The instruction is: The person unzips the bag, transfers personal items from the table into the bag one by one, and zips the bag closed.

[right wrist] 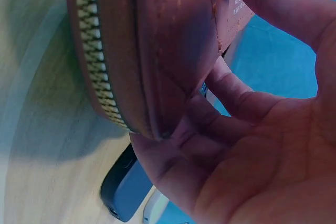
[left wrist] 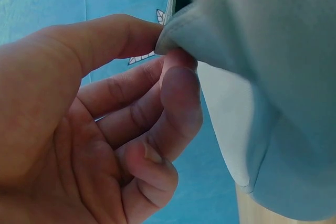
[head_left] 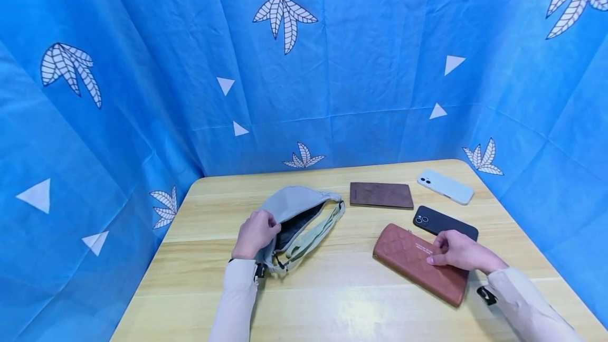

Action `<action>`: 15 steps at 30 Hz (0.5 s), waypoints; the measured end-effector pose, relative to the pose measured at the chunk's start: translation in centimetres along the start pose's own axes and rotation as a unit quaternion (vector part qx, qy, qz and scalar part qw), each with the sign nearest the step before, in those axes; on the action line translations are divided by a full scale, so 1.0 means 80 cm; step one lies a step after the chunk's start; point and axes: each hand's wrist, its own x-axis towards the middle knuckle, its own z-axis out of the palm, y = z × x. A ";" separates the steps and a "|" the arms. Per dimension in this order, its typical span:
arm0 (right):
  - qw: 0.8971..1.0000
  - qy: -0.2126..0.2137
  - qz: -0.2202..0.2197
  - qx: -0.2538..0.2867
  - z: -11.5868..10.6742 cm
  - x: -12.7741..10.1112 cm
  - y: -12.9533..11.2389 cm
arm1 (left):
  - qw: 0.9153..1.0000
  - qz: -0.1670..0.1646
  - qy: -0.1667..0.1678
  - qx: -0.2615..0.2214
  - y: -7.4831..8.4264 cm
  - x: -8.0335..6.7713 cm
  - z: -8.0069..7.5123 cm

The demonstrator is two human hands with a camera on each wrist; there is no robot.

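A pale grey-green waist bag [head_left: 292, 200] lies on the table with its zip opening spread and the dark lining showing. My left hand [head_left: 255, 234] pinches the near left edge of that opening; in the left wrist view, the thumb and a fingertip hold the fabric [left wrist: 220, 51]. To the right, my right hand [head_left: 458, 251] grips a reddish-brown quilted zip wallet [head_left: 401, 249] by its far long edge. The right wrist view shows the wallet's brass-coloured zip [right wrist: 94, 51], with the thumb on the face and the other fingers partly hidden behind it.
Just beyond the wallet lies a black phone [head_left: 444, 220]. A pale blue-white phone [head_left: 446, 186] lies farther back, near the right corner. A flat dark brown wallet [head_left: 380, 195] is between the bag and the phones. Blue patterned cloth [head_left: 370, 67] hangs around the table [head_left: 304, 310].
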 end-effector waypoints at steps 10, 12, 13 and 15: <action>0.998 -0.023 -0.029 0.048 -0.007 -0.003 0.003 | 1.000 -0.004 -0.001 0.002 0.000 -0.001 0.000; 0.997 -0.035 -0.028 0.056 -0.009 -0.002 0.007 | 1.000 -0.005 0.000 0.004 0.000 0.000 0.000; 0.997 -0.042 -0.027 0.059 -0.009 -0.002 0.008 | 1.000 -0.005 0.001 0.004 0.000 0.000 0.000; 0.996 -0.058 -0.029 0.064 -0.012 0.000 0.011 | 1.000 -0.006 0.003 0.005 0.000 -0.001 0.000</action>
